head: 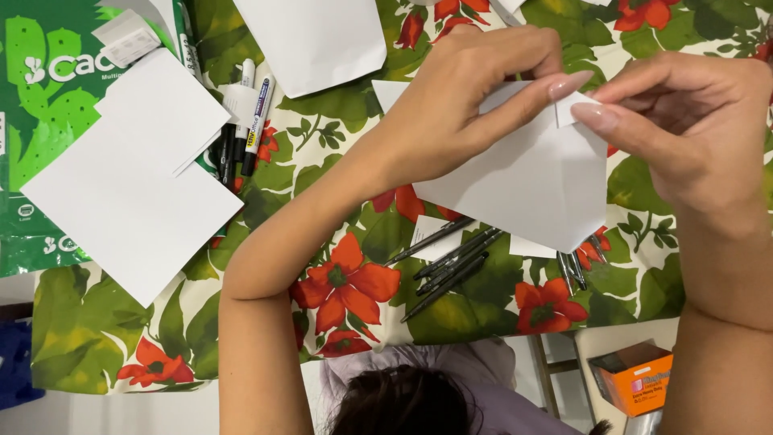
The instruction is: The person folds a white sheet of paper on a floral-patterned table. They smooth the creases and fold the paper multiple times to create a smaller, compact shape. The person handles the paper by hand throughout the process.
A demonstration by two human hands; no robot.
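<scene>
A folded white paper sheet (531, 185) is held up over a table with a floral cloth (346, 290). My left hand (459, 105) grips its upper left part, with the fingers stretched across the top fold. My right hand (684, 121) pinches the top edge from the right. Thumb and fingertip of the two hands nearly meet at a small slit or crease at the paper's top. The lower point of the paper hangs over several black pens (451, 266).
Two stacked white sheets (129, 185) lie at the left on a green plastic package (48, 97). Markers (245, 121) lie beside them, and another white sheet (314, 40) is at the top. An orange box (636, 379) sits below the table edge. Dark hair (403, 403) shows at the bottom.
</scene>
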